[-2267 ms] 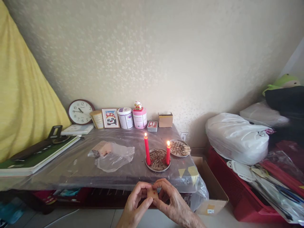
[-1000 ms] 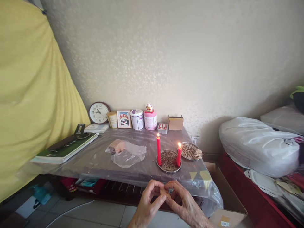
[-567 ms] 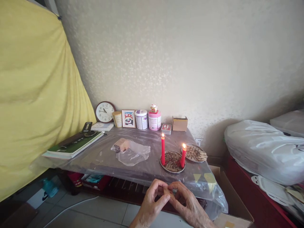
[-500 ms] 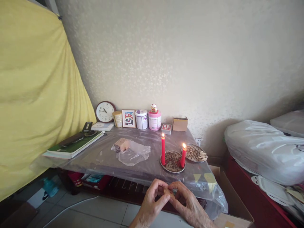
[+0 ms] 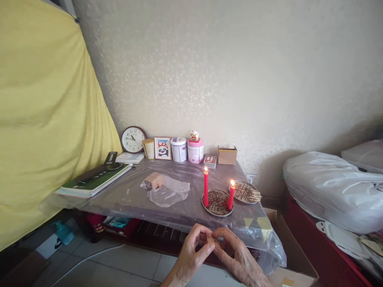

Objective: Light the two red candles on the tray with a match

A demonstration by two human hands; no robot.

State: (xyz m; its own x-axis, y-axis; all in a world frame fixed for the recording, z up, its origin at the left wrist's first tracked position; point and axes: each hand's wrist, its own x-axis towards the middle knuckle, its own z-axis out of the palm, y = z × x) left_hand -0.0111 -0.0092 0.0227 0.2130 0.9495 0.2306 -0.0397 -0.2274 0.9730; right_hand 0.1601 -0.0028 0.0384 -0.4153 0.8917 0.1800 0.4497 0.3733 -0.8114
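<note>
Both my hands meet in front of the table's near edge. A small flat tan piece [image 5: 212, 240] is pinched between them; its exact kind is hard to make out behind the fingers. My left hand [image 5: 195, 252] closes on its left side with thumb and forefinger, and my right hand [image 5: 236, 255] closes on its right side. Beyond the hands, a tall red candle [image 5: 206, 189] and a shorter red candle [image 5: 231, 196] burn upright on a round metal plate [image 5: 218, 215] covered in dark residue. A second plate [image 5: 237, 199] behind it holds a bunch of thin sticks [image 5: 255, 196].
A clear plastic bag [image 5: 172, 195] with a tan block [image 5: 154, 181] lies mid-table. Along the wall stand a clock [image 5: 133, 139], a framed panda picture [image 5: 163, 148], tubs [image 5: 178, 150] and a small cardboard box [image 5: 227, 155]. Books [image 5: 95, 181] lie left; white bags [image 5: 329, 191] sit right.
The small tan piece appears turned slightly between the fingers, showing less of its face. Both hands stay in almost the same place; the view has shifted a little.
</note>
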